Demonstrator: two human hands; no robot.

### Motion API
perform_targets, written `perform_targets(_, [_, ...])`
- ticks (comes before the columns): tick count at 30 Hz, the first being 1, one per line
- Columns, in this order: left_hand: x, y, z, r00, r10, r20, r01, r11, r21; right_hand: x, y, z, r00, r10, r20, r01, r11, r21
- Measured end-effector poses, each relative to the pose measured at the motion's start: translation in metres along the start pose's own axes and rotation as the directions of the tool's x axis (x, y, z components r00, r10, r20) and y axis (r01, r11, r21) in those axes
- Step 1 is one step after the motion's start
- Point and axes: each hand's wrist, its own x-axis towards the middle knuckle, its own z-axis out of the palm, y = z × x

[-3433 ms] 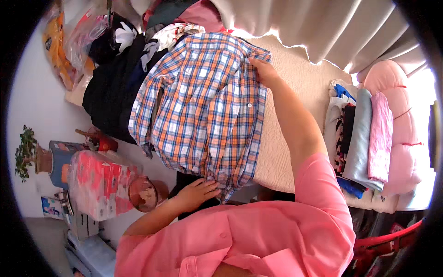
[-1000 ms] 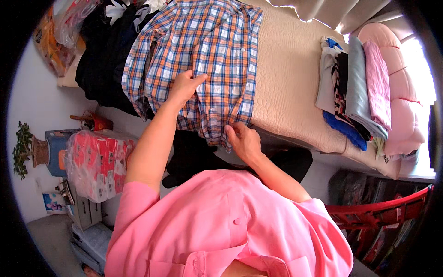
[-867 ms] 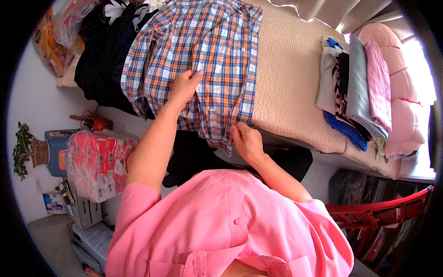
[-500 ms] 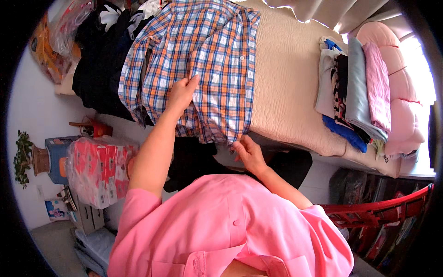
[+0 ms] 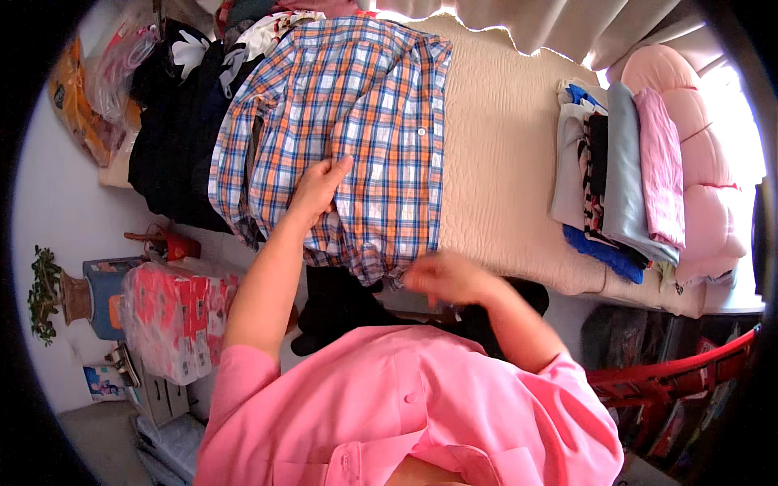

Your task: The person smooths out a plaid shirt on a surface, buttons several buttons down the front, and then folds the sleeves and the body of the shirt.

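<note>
A plaid shirt (image 5: pixel 381 105) in orange, blue and white lies spread on the bed (image 5: pixel 494 130), its lower edge hanging over the near side. My left hand (image 5: pixel 318 188) grips a fold of cloth at the middle of the shirt, thumb on top and fingers tucked under. Beside the shirt's lower right corner is my right hand (image 5: pixel 446 277), smeared by motion. Its fingers bend toward the hem, and I cannot make out whether they touch the cloth.
Dark clothes (image 5: pixel 174 138) are heaped left of the shirt. Folded clothes (image 5: pixel 624 162) stand stacked at the right by a pink cushion (image 5: pixel 705 154). A plastic-wrapped red pack (image 5: pixel 174 316) sits at the left, and a red curved rail (image 5: pixel 673 373) at the lower right.
The view has shifted, so the shirt appears lower. My right hand has turned and moved beside the shirt's lower corner, now blurred. My left hand keeps its grip on the fold.
</note>
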Motion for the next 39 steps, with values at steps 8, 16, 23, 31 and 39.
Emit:
perform_targets(8, [0.02,0.016,0.003,0.999,0.026,0.025,-0.015,0.926,-0.377,0.148,-0.018,-0.194,0.482,-0.119,-0.868,0.294,0.955,0.032])
perform_targets(16, [0.032,0.029,0.006,0.977,0.104,0.184,0.092,0.577,-0.811,0.215,-0.023,-0.251,0.601,0.133,-0.788,0.129,0.957,0.261])
perform_targets(23, [0.045,0.017,0.014,0.984,0.026,0.176,0.117,0.647,-0.753,0.23,-0.01,-0.265,0.725,0.05,-0.687,0.419,0.76,0.497])
perform_targets(31, [0.044,0.005,0.019,0.995,-0.007,0.101,0.081,0.659,-0.747,0.238,0.0,-0.261,0.674,0.138,-0.726,0.377,0.781,0.498])
perform_targets(39, [0.04,0.012,0.021,0.991,0.035,0.127,0.053,0.779,-0.625,0.242,-0.008,-0.263,0.631,0.028,-0.775,0.381,0.859,0.342])
